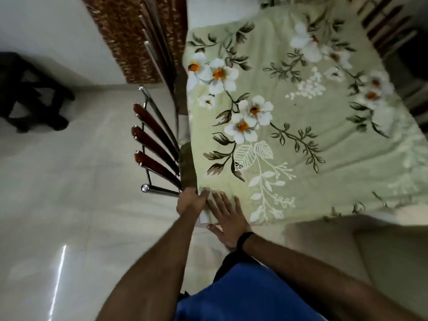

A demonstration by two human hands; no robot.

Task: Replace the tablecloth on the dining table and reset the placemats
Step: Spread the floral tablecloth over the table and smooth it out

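A pale green tablecloth [289, 117] with white flowers and dark leaves lies spread over the dining table. At its near left corner my left hand [192, 201] grips the cloth's edge, fingers curled over the corner. My right hand [228, 217] lies flat on the cloth just beside it, fingers straight and spread, a black band on the wrist. No placemats are in view.
A chair [157, 144] with dark wooden back slats and chrome tubes stands against the table's left side. Another chair [389, 31] is at the far right. A dark stool [30, 93] stands on the glossy floor to the left. A patterned brown curtain [129, 35] hangs behind.
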